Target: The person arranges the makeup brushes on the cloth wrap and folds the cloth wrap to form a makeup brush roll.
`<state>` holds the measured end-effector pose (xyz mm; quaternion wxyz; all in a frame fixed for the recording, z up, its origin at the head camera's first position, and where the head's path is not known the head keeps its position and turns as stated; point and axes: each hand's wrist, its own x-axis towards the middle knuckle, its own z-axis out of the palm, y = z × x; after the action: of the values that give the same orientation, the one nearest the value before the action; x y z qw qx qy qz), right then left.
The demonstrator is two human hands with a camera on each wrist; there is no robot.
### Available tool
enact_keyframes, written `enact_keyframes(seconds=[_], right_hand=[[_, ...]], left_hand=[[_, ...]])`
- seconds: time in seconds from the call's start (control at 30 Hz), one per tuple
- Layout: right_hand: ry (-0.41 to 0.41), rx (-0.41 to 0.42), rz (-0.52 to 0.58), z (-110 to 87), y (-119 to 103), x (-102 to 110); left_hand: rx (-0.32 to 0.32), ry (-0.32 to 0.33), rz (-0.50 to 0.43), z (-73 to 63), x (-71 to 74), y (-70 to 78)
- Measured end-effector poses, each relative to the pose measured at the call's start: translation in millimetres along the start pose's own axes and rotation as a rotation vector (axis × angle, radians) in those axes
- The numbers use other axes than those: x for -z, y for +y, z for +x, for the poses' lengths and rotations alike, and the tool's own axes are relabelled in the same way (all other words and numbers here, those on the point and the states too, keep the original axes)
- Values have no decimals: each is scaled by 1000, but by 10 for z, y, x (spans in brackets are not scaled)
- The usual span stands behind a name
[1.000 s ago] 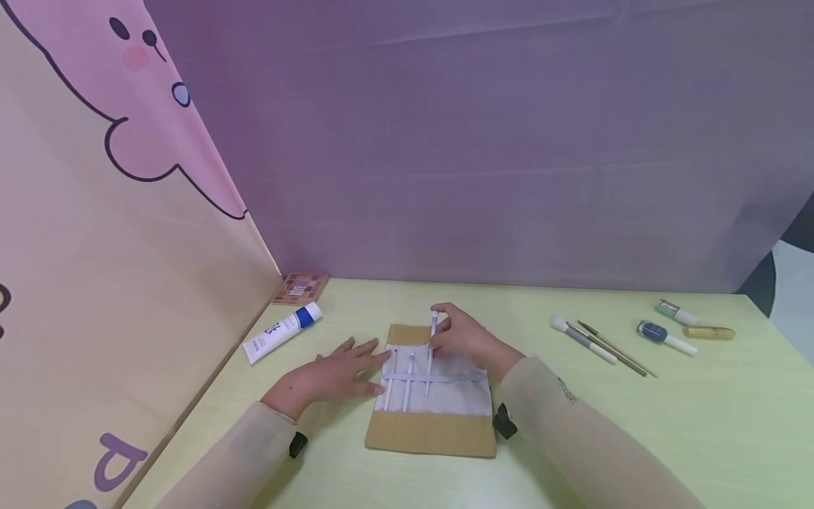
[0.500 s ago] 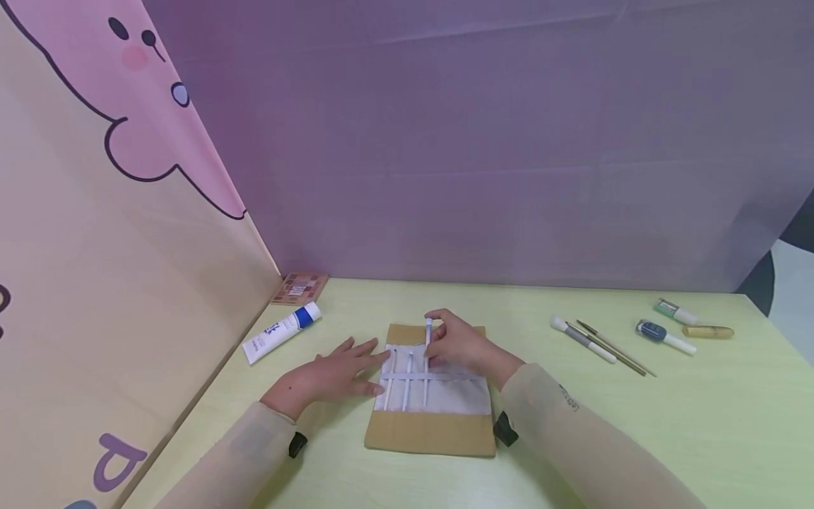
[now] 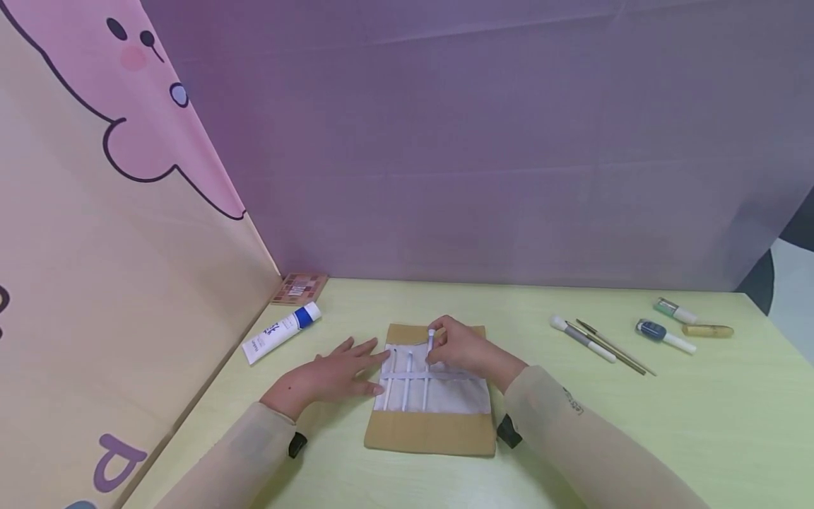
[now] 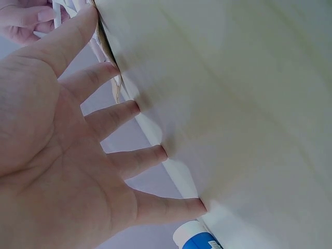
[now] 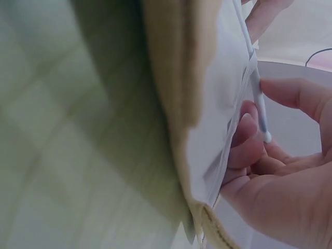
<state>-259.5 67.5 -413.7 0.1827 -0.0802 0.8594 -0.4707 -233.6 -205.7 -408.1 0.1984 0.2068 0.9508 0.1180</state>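
A tan fabric brush roll (image 3: 432,433) lies spread out in front of me, its pale inner panel crossed by an elastic band (image 3: 464,377). My right hand (image 3: 467,350) pinches a slim white makeup brush (image 3: 431,339) near its upper end. This brush runs down under the band, and the right wrist view shows its pale tip beside the thumb. Two similar thin brushes, a left one (image 3: 391,385) and a middle one (image 3: 407,385), sit under the band. My left hand (image 3: 343,371) is spread flat, fingers straight, with index finger and thumb at the roll's left edge.
A white tube with a blue band (image 3: 282,332) and a checkered palette (image 3: 300,288) lie at the back left. To the right are a grey-and-white brush (image 3: 584,339), two thin brushes (image 3: 613,348), a dark blue bottle (image 3: 651,330), a green bottle (image 3: 668,308) and a wooden piece (image 3: 708,331).
My right hand has come down a little toward me, and the brush it holds has slid further under the elastic band, beside the other two. The left hand has stayed still.
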Motion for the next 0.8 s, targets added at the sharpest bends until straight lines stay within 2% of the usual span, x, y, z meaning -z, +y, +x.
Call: enact_keyframes(seconds=[0.17,0.27,0.5,0.8], right_hand=[[-28,18,-212,-60,6,-15],[-43,41,-247,-91,8,-25],[-17,32,-215,-138,16,64],[-19,79,-35,-181,116,526]], left_hand=[[-2,3,5,4,-5,-11],[-3,5,3,6,-7,-16],[-6,2,-9,-3,-18,-14],[-8,8,0,-2,-19,-7]])
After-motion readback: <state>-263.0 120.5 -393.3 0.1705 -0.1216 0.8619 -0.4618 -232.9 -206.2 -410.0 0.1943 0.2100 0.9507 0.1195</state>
